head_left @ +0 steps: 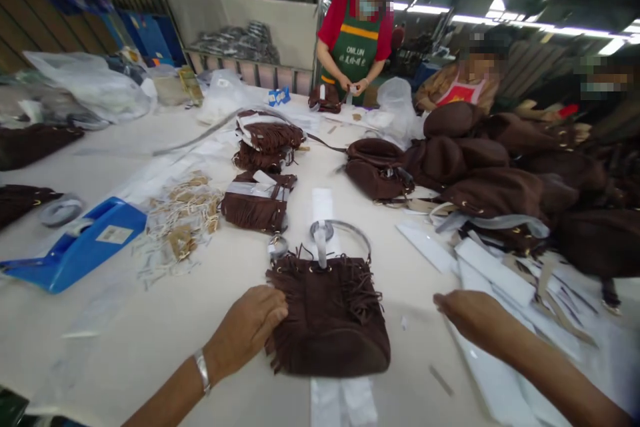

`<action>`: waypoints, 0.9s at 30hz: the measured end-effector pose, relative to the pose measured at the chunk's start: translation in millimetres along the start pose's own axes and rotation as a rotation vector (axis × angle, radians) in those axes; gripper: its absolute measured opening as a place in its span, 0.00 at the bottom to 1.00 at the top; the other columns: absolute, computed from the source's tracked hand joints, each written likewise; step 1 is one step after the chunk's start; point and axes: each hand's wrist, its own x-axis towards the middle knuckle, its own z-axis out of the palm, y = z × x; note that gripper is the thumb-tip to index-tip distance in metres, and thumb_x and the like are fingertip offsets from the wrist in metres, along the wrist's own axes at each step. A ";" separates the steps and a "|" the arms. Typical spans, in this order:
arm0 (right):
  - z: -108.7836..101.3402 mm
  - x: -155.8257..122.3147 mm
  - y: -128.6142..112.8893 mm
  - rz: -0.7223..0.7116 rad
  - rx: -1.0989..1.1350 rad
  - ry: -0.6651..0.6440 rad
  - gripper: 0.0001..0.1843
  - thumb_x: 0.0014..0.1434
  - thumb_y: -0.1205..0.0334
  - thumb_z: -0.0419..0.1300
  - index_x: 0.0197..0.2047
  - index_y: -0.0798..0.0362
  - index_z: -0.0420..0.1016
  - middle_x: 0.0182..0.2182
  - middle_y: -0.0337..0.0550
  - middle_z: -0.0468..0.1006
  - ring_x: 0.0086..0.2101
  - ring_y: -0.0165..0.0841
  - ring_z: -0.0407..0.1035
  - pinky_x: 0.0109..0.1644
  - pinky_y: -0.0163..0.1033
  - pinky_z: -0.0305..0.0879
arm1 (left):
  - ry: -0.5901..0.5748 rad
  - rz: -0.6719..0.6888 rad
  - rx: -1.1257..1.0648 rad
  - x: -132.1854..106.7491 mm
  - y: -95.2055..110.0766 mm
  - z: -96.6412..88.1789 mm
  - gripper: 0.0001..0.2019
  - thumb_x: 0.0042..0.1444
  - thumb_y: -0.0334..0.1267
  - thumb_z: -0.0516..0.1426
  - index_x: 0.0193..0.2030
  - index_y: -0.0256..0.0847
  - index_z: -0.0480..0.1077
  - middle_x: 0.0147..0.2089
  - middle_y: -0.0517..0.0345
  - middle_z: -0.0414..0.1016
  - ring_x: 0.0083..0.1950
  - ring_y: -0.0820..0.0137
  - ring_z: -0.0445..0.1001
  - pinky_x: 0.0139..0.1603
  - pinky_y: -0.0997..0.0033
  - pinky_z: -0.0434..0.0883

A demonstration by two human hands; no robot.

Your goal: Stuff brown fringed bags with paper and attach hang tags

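A dark brown fringed handbag (pixel 333 320) lies in front of me on the table, with its handle arched over behind it and a strip of clear wrap at its top. My left hand (pixel 253 320), wearing a silver bracelet, has its fingers curled against the bag's left fringed edge. To the right of the bag, apart from it, my right hand (pixel 463 310) hovers near white foam strips (pixel 495 270). Its fingers are bent inward, and whatever they might hold is hidden. White paper (pixel 343 403) shows under the bag's near edge.
Left are a blue tape dispenser (pixel 97 240) and a heap of stringed tags (pixel 185 220). Behind the bag sit more fringed bags (pixel 260 203). Many brown bags (pixel 500 193) are piled at right. Across the table, a person in a green apron (pixel 353 47) handles another bag.
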 end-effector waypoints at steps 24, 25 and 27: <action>42.4 73.1 -123.4 -0.827 0.039 -0.179 0.14 0.67 0.63 0.51 0.53 0.50 0.72 0.52 0.48 0.74 0.54 0.40 0.65 0.59 0.47 0.59 | -0.255 0.223 0.200 54.6 -8.3 24.6 0.24 0.61 0.51 0.56 0.62 0.47 0.66 0.65 0.52 0.66 0.70 0.56 0.54 0.69 0.45 0.52; 50.0 77.9 -121.6 -0.863 0.034 -0.173 0.14 0.67 0.63 0.51 0.53 0.50 0.72 0.54 0.48 0.73 0.57 0.41 0.62 0.61 0.50 0.56 | -0.262 0.219 0.215 54.3 -10.9 24.4 0.24 0.62 0.51 0.55 0.62 0.47 0.65 0.65 0.53 0.65 0.69 0.56 0.55 0.68 0.45 0.52; 62.2 78.9 -102.0 -0.803 0.011 -0.145 0.17 0.67 0.65 0.51 0.57 0.49 0.70 0.58 0.47 0.70 0.60 0.43 0.59 0.63 0.54 0.53 | -0.262 0.210 0.255 51.5 -18.3 24.7 0.23 0.63 0.50 0.54 0.63 0.48 0.63 0.67 0.53 0.63 0.69 0.55 0.55 0.68 0.45 0.52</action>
